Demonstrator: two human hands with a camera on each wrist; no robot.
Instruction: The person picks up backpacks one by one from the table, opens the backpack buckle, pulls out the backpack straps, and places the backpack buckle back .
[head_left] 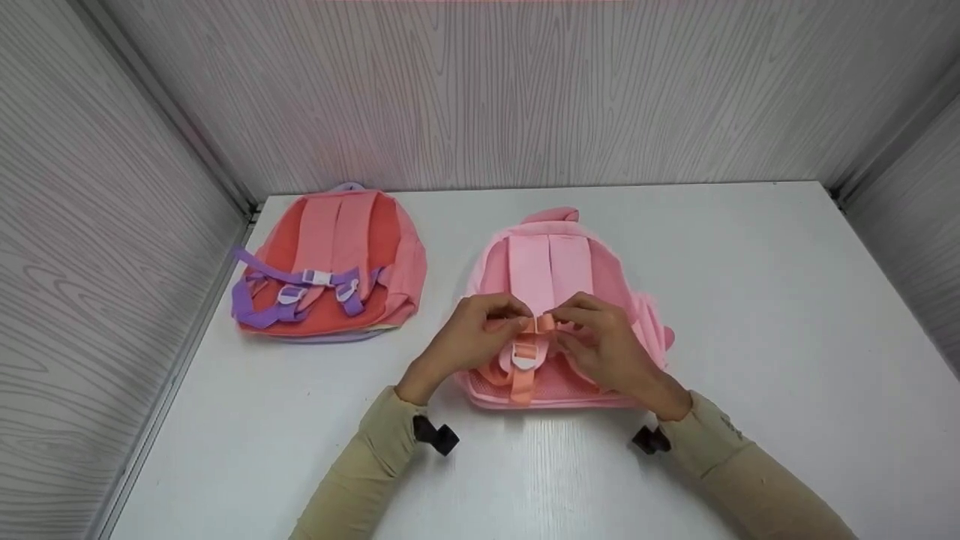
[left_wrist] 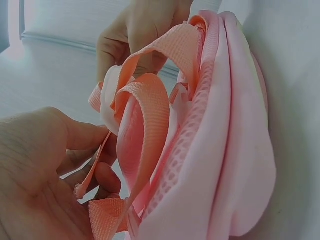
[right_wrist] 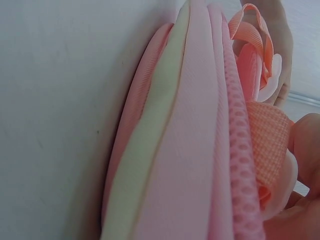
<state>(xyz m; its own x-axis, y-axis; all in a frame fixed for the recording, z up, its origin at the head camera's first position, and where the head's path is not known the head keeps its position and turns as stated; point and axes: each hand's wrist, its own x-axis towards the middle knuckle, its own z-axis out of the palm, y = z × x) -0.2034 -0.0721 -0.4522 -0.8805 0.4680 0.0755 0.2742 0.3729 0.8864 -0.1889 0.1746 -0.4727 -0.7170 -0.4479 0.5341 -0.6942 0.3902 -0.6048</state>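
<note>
A pink backpack lies on the table with its shoulder straps facing up. My left hand pinches an orange webbing strap between thumb and fingers. From the other side, my right hand grips the folded orange webbing close to the left fingertips. Just below both hands sits a white plastic buckle, with an orange tail hanging from it. Orange loops arch over the backpack's mesh back in the left wrist view. My right fingers show at the right wrist view's edge.
At the left rear of the white table lies a coral backpack with purple straps and a white buckle clip. Wood-grain panels enclose the table at the back and sides.
</note>
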